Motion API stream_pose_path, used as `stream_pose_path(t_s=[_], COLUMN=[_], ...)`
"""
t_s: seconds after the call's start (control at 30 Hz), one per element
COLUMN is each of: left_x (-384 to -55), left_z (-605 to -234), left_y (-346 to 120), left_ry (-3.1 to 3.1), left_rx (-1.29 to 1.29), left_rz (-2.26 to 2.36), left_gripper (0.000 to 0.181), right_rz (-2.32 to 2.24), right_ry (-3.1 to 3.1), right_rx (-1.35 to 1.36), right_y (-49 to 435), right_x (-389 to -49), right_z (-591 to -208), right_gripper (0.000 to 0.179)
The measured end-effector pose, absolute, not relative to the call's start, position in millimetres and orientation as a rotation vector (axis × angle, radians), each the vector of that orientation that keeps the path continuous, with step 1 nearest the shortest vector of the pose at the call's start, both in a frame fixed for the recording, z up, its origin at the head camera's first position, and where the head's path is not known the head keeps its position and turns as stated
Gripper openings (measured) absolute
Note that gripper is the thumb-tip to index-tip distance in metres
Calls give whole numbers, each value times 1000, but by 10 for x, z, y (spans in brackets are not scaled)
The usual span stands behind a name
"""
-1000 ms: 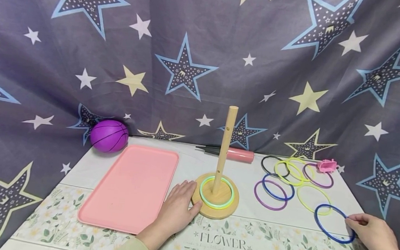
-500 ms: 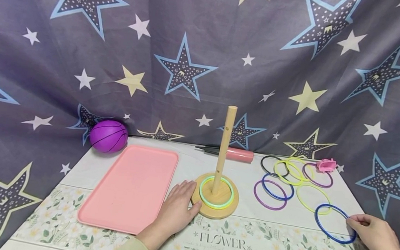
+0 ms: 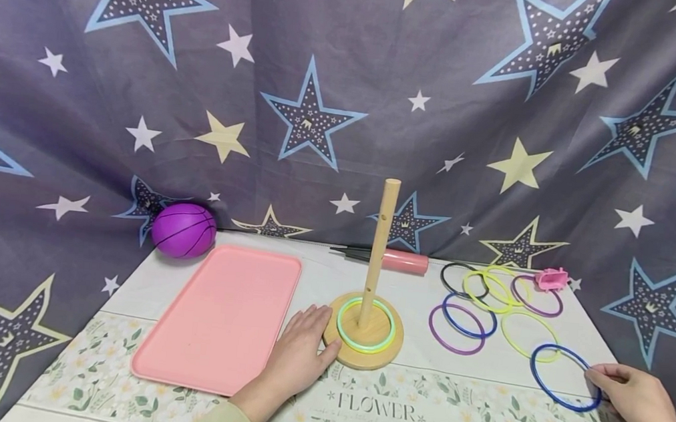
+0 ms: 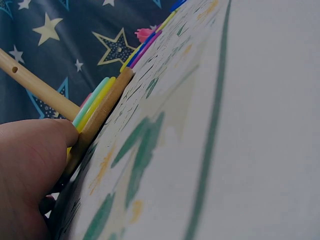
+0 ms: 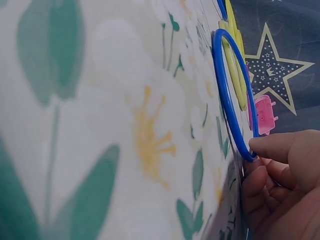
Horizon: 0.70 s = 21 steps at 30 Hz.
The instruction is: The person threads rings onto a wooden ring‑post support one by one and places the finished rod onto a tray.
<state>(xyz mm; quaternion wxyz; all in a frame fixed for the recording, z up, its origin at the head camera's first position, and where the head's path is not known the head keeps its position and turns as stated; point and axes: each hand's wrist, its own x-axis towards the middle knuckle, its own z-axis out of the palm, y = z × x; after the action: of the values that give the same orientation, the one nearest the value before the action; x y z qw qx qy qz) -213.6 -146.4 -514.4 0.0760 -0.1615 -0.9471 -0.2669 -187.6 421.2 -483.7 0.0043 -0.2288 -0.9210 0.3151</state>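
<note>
My right hand (image 3: 638,401) pinches the right side of a blue ring (image 3: 540,384) between thumb and fingers. In the right wrist view the blue ring (image 5: 227,95) leans at a slant, its far part overlapping a yellow ring (image 5: 235,70). At the centre stands a wooden post (image 3: 378,255) on a round wooden base (image 3: 361,359). A light green ring (image 3: 392,330) lies over a yellow ring around the post's foot. My left hand (image 3: 301,352) rests with extended fingers against the base's left edge. In the left wrist view its thumb (image 4: 62,131) touches near the rings.
Several loose rings lie on the right: black (image 3: 444,277), purple (image 3: 433,330), blue (image 3: 493,325) and yellow (image 3: 505,333), some overlapping. Beside them sits a small pink plastic piece (image 3: 552,279). A pink tray (image 3: 226,315), purple ball (image 3: 184,231) and red-black pump (image 3: 406,262) are also there.
The right hand and the blue ring shift only very slightly. The left hand and the post stay put.
</note>
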Motion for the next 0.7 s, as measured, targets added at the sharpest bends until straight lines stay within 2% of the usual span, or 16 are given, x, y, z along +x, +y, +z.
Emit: stream_pose_path(t_s=[0.33, 0.7], left_x=[-2131, -2133], left_z=[-5133, -5122], left_y=[-1468, -1464], left_ry=[-2833, -2830], left_rx=[-489, -489], left_rz=[-804, -803], left_gripper=[70, 69], right_rz=[1086, 1119], right_ry=[-2816, -2790], right_rx=[-762, -662], right_y=[4161, 4027], right_x=[-1882, -1929], right_z=[-4812, -4671], right_gripper=[38, 42])
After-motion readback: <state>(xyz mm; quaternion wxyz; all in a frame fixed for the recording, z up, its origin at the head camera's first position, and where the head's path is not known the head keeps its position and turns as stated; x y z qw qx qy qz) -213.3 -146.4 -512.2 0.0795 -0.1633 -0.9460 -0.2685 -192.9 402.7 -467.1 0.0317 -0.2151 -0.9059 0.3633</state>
